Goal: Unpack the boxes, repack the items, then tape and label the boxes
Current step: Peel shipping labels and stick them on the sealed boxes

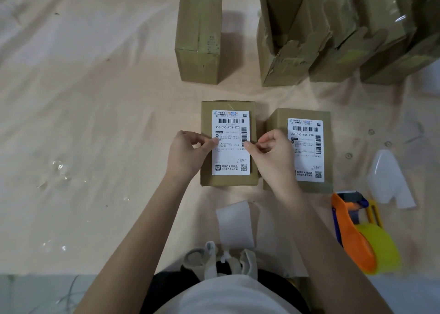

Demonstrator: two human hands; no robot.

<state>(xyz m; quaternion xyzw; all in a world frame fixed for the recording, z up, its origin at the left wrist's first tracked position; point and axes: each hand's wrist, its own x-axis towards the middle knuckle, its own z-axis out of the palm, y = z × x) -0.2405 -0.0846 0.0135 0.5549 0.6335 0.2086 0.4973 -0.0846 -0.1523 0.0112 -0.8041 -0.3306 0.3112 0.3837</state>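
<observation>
At the left of the frame the cloth-covered bench (83, 104) carries only a few scraps of clear film (60, 169). Moving toward centre, your left hand (188, 153) has its fingers curled, thumb and forefinger pressing the left edge of the shipping label (230, 144) on the middle box (228, 143), which lies flat at centre frame. Your right hand (271, 150) mirrors it, pinching at the label's right edge; whether it holds a sliver of backing I cannot tell.

To do this step well, rub outward from the label's middle to both edges, then run down to the lower corners so nothing lifts, and keep the barcodes free of creases.

Above, at upper centre, a closed plain box (198, 37) stands unlabelled; its contents are hidden. Just right of your hands, the second labelled box (302, 147) is shut too. At the upper right, a row of open boxes (333, 39) has flaps raised; what is inside cannot be seen. Peeled backing sheets (235, 223) lie near you, and the tape dispenser (359, 232) rests at lower right.
</observation>
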